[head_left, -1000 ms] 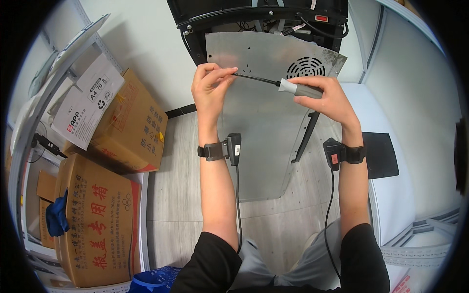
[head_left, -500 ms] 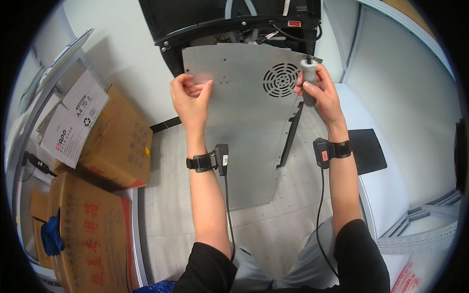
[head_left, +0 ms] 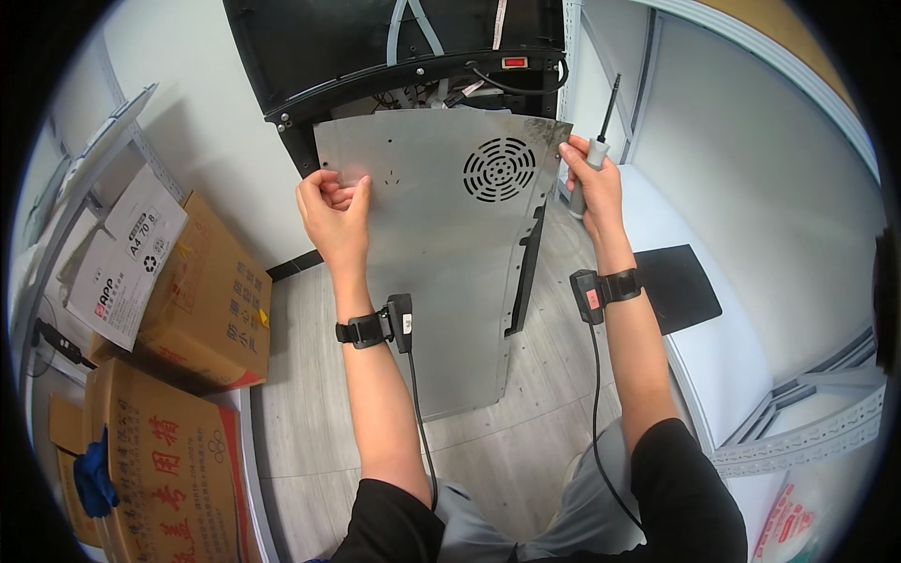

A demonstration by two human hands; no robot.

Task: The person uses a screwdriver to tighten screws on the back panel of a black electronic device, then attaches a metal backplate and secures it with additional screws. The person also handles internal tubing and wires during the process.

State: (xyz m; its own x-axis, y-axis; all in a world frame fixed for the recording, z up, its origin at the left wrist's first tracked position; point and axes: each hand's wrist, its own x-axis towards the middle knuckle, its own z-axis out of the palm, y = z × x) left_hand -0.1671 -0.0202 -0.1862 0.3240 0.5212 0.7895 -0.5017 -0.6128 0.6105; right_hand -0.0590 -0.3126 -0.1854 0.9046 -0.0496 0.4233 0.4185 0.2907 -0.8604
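A tall grey metal panel (head_left: 441, 253) with a round slotted vent (head_left: 499, 170) leans, lower end toward me, against a black machine frame (head_left: 404, 80). My left hand (head_left: 336, 214) is at the panel's upper left edge, its fingers curled and the thumb over them; whatever lies inside the fingers is hidden. My right hand (head_left: 601, 183) keeps a grey-handled screwdriver (head_left: 599, 150) against the palm, shaft pointing up. The thumb and forefinger of that hand meet at the panel's upper right edge, below a smudged dark corner.
Cardboard boxes (head_left: 169, 450) are stacked on the left, one with a blue cloth (head_left: 95, 474). A red rocker switch (head_left: 514, 63) and cables show on the machine. To the right, a black flat sheet (head_left: 678, 286) lies on a white surface (head_left: 723, 375) beside metal shelving.
The screwdriver has swung away from the panel's upper right corner and now points up beside it. My right thumb and forefinger have come to the panel's edge. The whole view has shifted.
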